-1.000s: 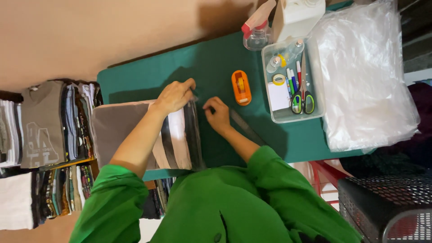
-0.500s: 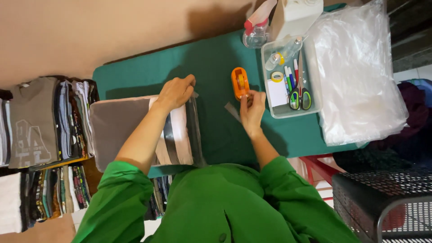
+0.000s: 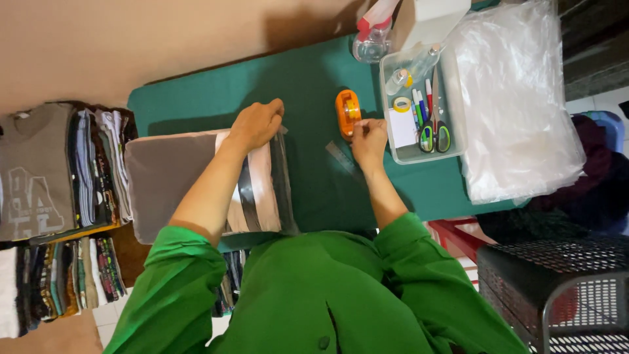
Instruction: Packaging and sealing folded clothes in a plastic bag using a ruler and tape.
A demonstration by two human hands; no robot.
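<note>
Taping step, judging by the hands: left hand (image 3: 257, 123) presses flat on the bagged folded garment (image 3: 196, 180) near the bench's left edge, while right hand (image 3: 369, 139) pinches tape at the orange tape dispenser (image 3: 347, 111), which needs tearing next.

You worked at a green-topped table (image 3: 196, 98) set against a plain beige wall (image 3: 131, 39). Stacks of folded clothes (image 3: 78, 164) stood to your left, and a black mesh basket (image 3: 557, 288) sat over pale floor tiles (image 3: 596, 101) on your right.
</note>
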